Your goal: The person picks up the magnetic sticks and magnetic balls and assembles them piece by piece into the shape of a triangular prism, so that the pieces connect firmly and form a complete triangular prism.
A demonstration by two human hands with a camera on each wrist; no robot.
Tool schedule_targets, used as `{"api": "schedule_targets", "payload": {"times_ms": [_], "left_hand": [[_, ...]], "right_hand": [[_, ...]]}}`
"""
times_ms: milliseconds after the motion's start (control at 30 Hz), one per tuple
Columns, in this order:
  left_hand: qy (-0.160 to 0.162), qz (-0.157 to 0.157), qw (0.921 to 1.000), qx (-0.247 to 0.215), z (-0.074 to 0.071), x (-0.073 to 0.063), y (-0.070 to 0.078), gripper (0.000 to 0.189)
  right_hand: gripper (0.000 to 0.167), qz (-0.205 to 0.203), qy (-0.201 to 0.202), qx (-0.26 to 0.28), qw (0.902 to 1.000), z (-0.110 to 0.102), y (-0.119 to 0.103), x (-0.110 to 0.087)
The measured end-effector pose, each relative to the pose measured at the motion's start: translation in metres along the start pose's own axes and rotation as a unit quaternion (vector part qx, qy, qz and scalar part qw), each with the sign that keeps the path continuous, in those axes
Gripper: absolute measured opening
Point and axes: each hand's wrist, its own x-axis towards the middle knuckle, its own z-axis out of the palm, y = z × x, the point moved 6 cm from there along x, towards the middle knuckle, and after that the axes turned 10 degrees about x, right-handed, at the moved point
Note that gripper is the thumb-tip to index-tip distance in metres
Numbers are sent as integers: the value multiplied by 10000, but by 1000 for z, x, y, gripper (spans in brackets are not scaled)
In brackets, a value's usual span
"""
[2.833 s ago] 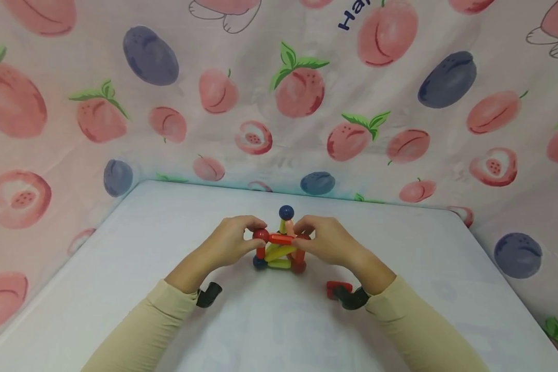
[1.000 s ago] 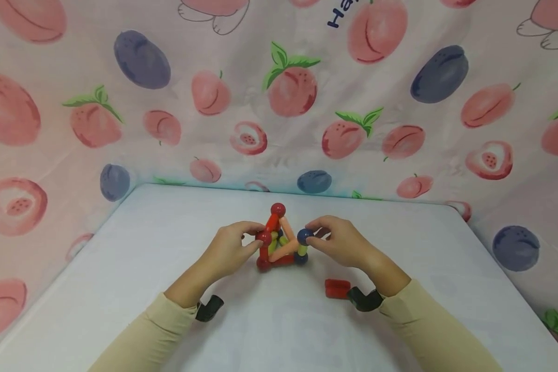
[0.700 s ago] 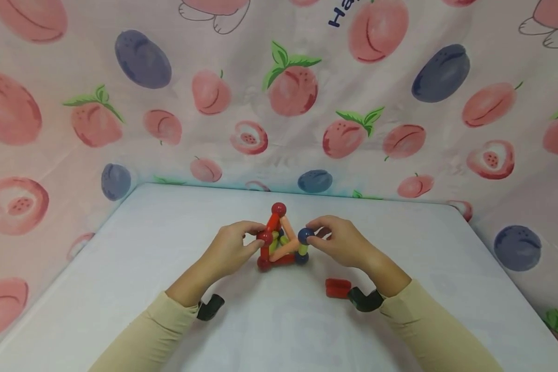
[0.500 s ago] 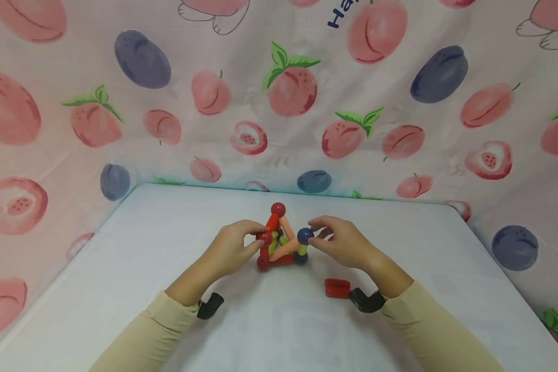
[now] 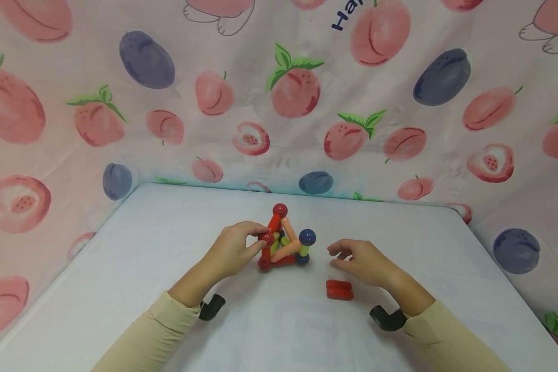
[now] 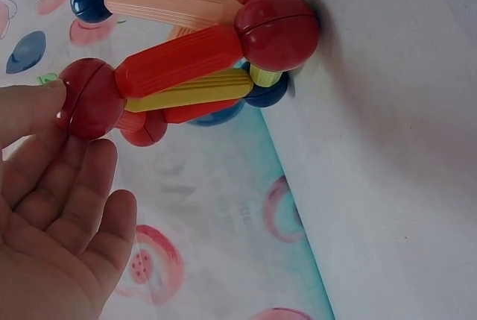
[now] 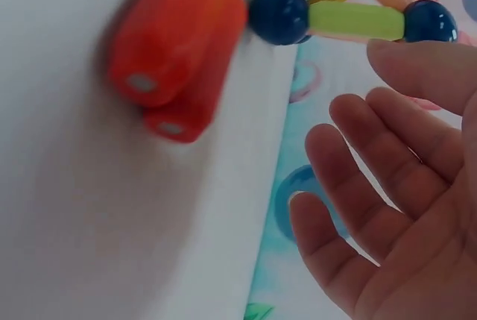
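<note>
A frame of magnetic building rods and balls stands mid-table, with a peach rod [image 5: 285, 251] slanting across its near side. My left hand [image 5: 234, 249] pinches the red ball [image 6: 93, 98] at its upper left corner between thumb and fingers. A red rod [image 6: 179, 59] runs from that ball to a lower red ball [image 6: 277, 31]. At the upper right corner sits a dark blue ball [image 5: 308, 237] on a yellow-green rod [image 7: 356, 20]. My right hand [image 5: 365, 262] is apart from the frame, fingers loosely bent, holding nothing. Below it lie two red rods [image 5: 339, 290], side by side.
The white table [image 5: 260, 330] reaches back to a fruit-printed cloth [image 5: 260, 103] hanging behind it. Dark wrist-camera mounts [image 5: 388, 318] stick out from both wrists, close over the table.
The frame was turned between the first two views, bringing a blue ball to the right corner. My right hand then let go of that ball and moved right and nearer. The left stays on the red ball.
</note>
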Motion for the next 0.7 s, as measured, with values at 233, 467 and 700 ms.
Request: {"api": "schedule_targets", "payload": {"times_ms": [233, 467, 700], "left_hand": [[14, -41, 10000, 25, 0, -1, 0, 30], [-8, -49, 10000, 18, 0, -1, 0, 30], [18, -15, 10000, 3, 0, 0, -1, 29]], "right_hand": [[26, 427, -277, 55, 9987, 5, 16, -8], [23, 328, -373, 12, 9988, 9, 24, -10], [23, 314, -405, 39, 9987, 12, 28, -10]]}}
